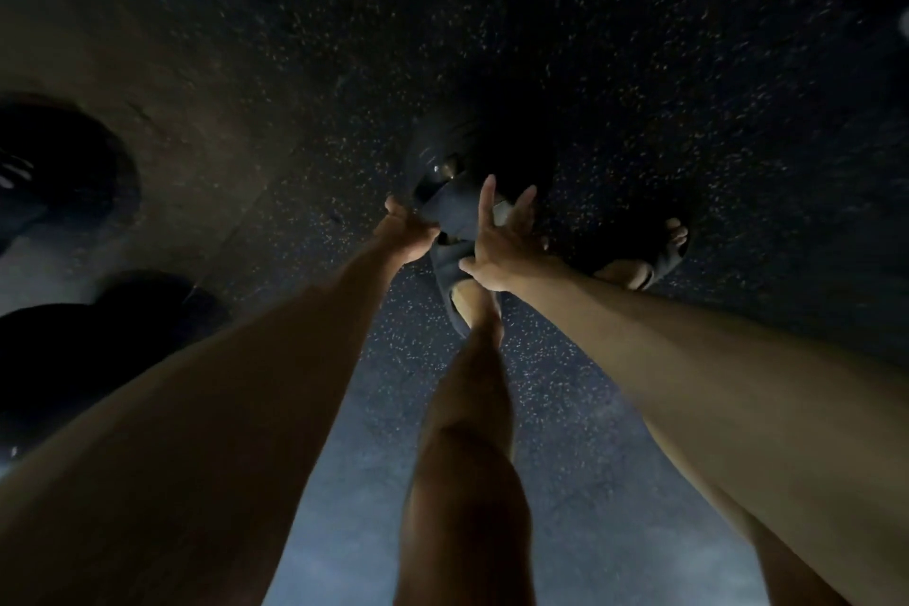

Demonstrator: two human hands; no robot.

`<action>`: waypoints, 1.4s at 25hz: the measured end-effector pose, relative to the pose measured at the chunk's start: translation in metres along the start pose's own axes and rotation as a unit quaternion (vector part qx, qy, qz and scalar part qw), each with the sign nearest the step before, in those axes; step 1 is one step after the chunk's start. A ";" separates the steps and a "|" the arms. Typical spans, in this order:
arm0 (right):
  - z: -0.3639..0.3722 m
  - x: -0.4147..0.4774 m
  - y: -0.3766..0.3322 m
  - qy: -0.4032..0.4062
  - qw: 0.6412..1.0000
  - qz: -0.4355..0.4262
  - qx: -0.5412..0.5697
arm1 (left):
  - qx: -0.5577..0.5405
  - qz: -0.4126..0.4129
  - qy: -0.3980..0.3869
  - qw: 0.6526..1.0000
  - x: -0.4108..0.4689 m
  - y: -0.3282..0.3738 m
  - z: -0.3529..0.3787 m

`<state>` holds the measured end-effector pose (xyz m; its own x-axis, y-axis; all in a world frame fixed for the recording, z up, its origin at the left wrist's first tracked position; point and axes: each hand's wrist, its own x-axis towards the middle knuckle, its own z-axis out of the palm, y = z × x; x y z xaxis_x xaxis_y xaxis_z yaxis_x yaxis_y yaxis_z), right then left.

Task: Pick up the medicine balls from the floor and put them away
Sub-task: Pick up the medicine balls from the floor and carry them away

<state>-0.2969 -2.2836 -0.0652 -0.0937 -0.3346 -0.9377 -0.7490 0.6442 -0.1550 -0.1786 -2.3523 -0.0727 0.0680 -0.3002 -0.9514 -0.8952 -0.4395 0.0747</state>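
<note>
Nothing is gripped: the left hand (410, 231) and right hand (497, 244), fingers spread, are lowered toward a dark medicine ball (472, 158) on the speckled floor (688, 64). The reaching step is judged underway; both palms must next be cupped around its sides.

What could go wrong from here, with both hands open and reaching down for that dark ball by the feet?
1. The medicine ball looks glossy and neither the left hand nor the right hand has closed on it, so it may slip.
2. It sits just ahead of the sandaled foot; a drop could land on toes.
3. The scene is dim and the ball blends into the speckled floor, so hand placement may be misjudged.
</note>
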 end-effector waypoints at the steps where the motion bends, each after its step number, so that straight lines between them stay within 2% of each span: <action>1: 0.004 0.006 0.000 0.027 0.999 0.001 0.019 | -0.002 0.009 -0.011 1.000 0.006 -0.003 0.003; 4: -0.012 0.025 -0.007 0.117 0.992 0.015 0.052 | -0.024 0.069 -0.031 0.997 0.018 0.001 0.001; 6: -0.049 0.044 -0.014 0.148 0.986 0.039 0.065 | -0.039 0.116 -0.020 0.992 0.023 0.013 -0.008; 8: -0.101 0.062 -0.018 0.135 0.987 0.054 0.068 | -0.022 0.164 -0.021 0.986 0.029 0.029 -0.019; 11: -0.171 0.084 -0.018 0.105 0.990 0.054 0.074 | -0.031 0.192 -0.020 0.981 0.038 0.063 -0.036; 15: -0.199 0.107 -0.029 0.133 0.984 0.051 0.107 | 0.011 0.145 -0.042 0.988 0.051 0.111 -0.051; 17: -0.217 0.120 -0.037 0.157 0.978 0.040 0.131 | 0.025 0.131 -0.005 0.991 0.059 0.130 -0.060; 19: -0.233 0.129 -0.033 0.213 0.963 0.034 0.164 | 0.029 0.138 0.034 0.989 0.073 0.153 -0.071; 22: -0.206 0.116 -0.014 0.341 0.930 -0.040 0.133 | 0.042 0.129 0.079 0.988 0.086 0.191 -0.083; 25: -0.152 0.098 -0.006 0.335 0.938 -0.053 0.070 | 0.061 0.124 0.139 0.981 0.092 0.231 -0.086; 29: -0.197 0.133 -0.013 0.324 0.942 -0.048 0.073 | -0.018 0.069 0.214 0.974 0.107 0.293 -0.096; 30: -0.217 0.142 -0.014 0.324 0.942 -0.057 0.071 | -0.042 0.080 0.241 0.966 0.112 0.300 -0.098; 32: -0.255 0.158 -0.015 0.318 0.940 -0.057 0.106 | -0.054 0.178 0.280 0.942 0.111 0.294 -0.095; 34: -0.294 0.175 -0.019 0.313 0.939 -0.045 0.132 | -0.022 0.269 0.263 0.926 0.102 0.275 -0.084; 35: -0.317 0.184 -0.022 0.306 0.939 -0.032 0.152 | -0.006 0.286 0.242 0.927 0.098 0.268 -0.080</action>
<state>-0.5054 -2.5779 -0.1357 -0.4832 -0.6526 -0.5837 -0.5534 0.7443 -0.3740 -0.3767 -2.5679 -0.1222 -0.2234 -0.8312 -0.5091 -0.8408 -0.1000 0.5321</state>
